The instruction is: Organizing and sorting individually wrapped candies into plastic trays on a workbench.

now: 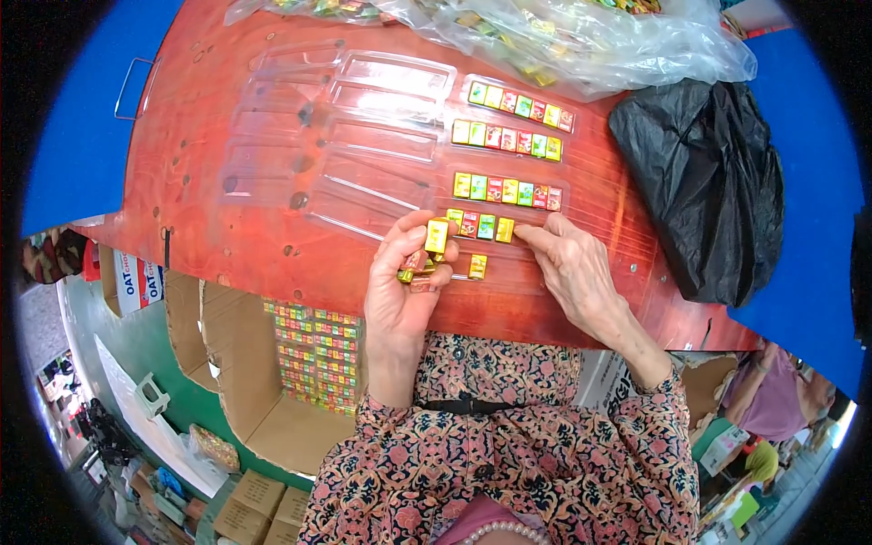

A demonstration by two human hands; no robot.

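Note:
My left hand (403, 263), palm up, is closed around several small wrapped sweets; a yellow sweet (437, 235) shows at its fingertips and red ones (421, 274) lie against the palm. My right hand (572, 268) has its fingers pressed together at a yellow sweet (505, 230), at the right end of a part-filled row. That row sits in a clear plastic tray, with a green sweet (487, 226) and a red sweet (469, 224) farther left. Nearer me, a single yellow sweet (478, 266) lies in another clear tray. Three fuller rows (508, 191) stretch beyond my hands.
Unfilled clear trays (381, 127) cover the middle left of the red table (195, 154). A large clear bag (581, 45) of sweets lies at the back. A black plastic bag (704, 182) is on the right. Below the table's left edge, a cardboard box (263, 400) contains stacked filled trays (318, 359).

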